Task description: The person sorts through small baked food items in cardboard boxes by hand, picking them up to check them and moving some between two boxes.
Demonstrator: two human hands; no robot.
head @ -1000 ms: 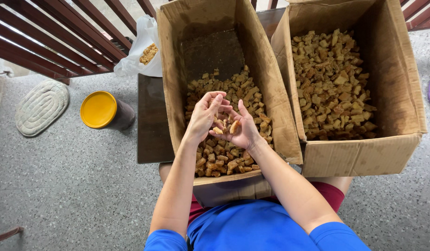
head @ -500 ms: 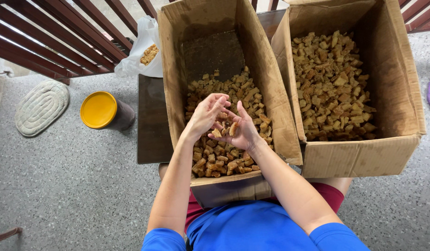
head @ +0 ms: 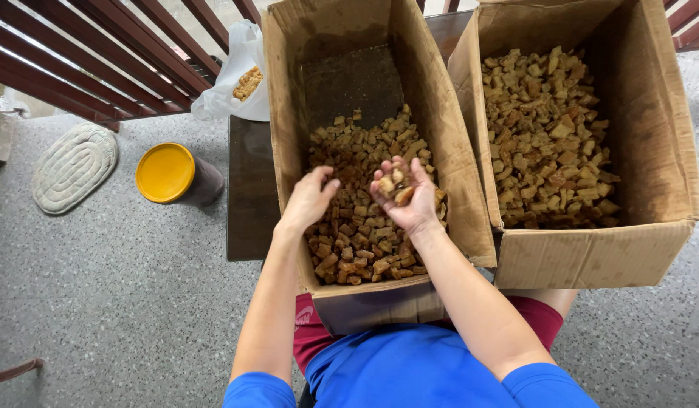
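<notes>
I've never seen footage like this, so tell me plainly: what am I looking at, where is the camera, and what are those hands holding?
The camera sits on a person's head and looks down, so the two bare arms are the wearer's own. The right hand is cupped palm up with a few small brown dried chunks in it. The left hand hovers palm down over the left cardboard box, which is partly filled with the same chunks. A fuller cardboard box stands to its right. Further left on the speckled floor are a yellow-lidded jar, an oval mat and a white plastic bag with more pieces.
</notes>
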